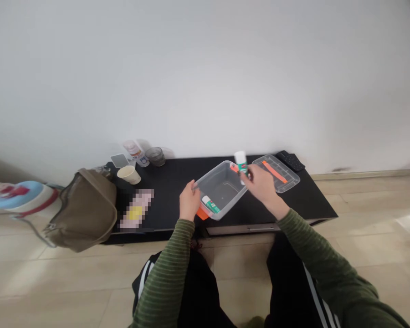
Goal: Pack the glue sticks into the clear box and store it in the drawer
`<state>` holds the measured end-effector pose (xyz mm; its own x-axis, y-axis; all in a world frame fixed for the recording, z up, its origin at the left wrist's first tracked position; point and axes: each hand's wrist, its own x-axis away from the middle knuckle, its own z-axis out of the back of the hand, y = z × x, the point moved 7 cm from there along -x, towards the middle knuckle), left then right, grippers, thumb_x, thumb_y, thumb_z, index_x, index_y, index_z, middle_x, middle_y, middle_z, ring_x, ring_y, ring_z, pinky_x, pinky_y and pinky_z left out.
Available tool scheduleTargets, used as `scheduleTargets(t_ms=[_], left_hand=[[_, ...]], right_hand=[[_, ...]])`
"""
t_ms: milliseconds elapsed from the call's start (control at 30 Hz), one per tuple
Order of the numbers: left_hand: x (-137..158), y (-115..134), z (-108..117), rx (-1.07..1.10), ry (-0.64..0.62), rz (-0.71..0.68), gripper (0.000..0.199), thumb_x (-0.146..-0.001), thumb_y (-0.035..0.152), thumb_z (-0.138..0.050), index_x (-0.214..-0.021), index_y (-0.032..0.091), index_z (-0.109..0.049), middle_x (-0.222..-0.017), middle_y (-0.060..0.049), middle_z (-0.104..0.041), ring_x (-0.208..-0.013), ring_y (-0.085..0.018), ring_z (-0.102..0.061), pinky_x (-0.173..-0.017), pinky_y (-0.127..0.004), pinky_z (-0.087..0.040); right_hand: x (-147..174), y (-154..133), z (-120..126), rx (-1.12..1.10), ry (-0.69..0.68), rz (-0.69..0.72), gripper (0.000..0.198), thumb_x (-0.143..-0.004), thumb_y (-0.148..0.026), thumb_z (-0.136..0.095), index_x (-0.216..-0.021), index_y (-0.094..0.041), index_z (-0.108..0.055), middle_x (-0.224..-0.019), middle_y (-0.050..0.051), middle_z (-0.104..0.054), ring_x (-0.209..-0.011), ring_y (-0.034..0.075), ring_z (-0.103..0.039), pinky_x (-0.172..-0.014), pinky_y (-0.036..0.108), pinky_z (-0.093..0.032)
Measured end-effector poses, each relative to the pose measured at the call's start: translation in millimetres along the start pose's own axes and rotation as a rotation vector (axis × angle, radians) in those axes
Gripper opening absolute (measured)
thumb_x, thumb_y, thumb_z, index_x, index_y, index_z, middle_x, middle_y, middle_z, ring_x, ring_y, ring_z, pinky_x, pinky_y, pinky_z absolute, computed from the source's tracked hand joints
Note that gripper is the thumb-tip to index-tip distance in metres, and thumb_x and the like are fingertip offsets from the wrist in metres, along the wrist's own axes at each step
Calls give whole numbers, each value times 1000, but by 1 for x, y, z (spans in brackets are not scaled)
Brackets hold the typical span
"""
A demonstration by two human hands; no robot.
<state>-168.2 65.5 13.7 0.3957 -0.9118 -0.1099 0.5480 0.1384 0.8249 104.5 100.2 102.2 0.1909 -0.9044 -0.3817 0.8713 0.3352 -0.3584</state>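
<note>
My left hand (189,201) grips the near left rim of a clear plastic box (225,212) that has orange clips. In my right hand (261,184) is a glue stick (241,161) with a white cap and a green label, raised over the right end of the box. Another glue stick (210,204), white and green, lies inside the box at its near left end. The clear lid (287,169) with an orange strip rests right of the box, partly behind my right hand.
A black low cabinet (171,200) stands against the white wall. On it are a paper cup (129,174), a dark glass (156,156), a spray bottle (136,153) and a black keyboard-like object (291,161). A brown bag (85,209) and a blue-lidded jug (27,198) are at the left.
</note>
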Motion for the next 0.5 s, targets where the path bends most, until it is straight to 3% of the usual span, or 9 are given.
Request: scheduleTargets(t_ms=[133, 233, 333, 500], left_hand=[[0, 4, 1, -37, -4, -13, 46, -87, 13, -56, -133, 10, -58, -127, -16, -69, -120, -24, -64, -108, -37, -47], [0, 6, 2, -52, -15, -12, 47, -87, 13, -55, -134, 10, -57, -127, -16, -69, -120, -24, -64, -108, -37, -47], [-1, 5, 2, -62, -14, -16, 47, -86, 13, -54, -133, 12, -58, -128, -15, -68, -121, -25, -63, -108, -39, -46], [-1, 6, 1, -61, -23, -21, 47, -87, 14, -55, -133, 12, -58, -128, -15, -68, -122, -25, -63, -109, -39, -46]], right_hand=[[-2, -60, -50, 160, -404, 104, 40, -95, -51, -48, -104, -17, -68, -101, 13, -73, -94, 25, -68, -73, 30, -46], [-2, -73, -88, 249, -620, 74, 43, -94, -49, -50, -110, -15, -71, -112, 19, -72, -103, 32, -68, -80, 37, -50], [-1, -75, -114, 264, -745, 48, 37, -89, -43, -59, -110, -16, -74, -116, 20, -71, -106, 34, -68, -83, 40, -52], [1, -74, -129, 312, -861, 82, 35, -80, -35, -71, -110, -16, -75, -119, 20, -71, -108, 34, -68, -86, 42, -54]])
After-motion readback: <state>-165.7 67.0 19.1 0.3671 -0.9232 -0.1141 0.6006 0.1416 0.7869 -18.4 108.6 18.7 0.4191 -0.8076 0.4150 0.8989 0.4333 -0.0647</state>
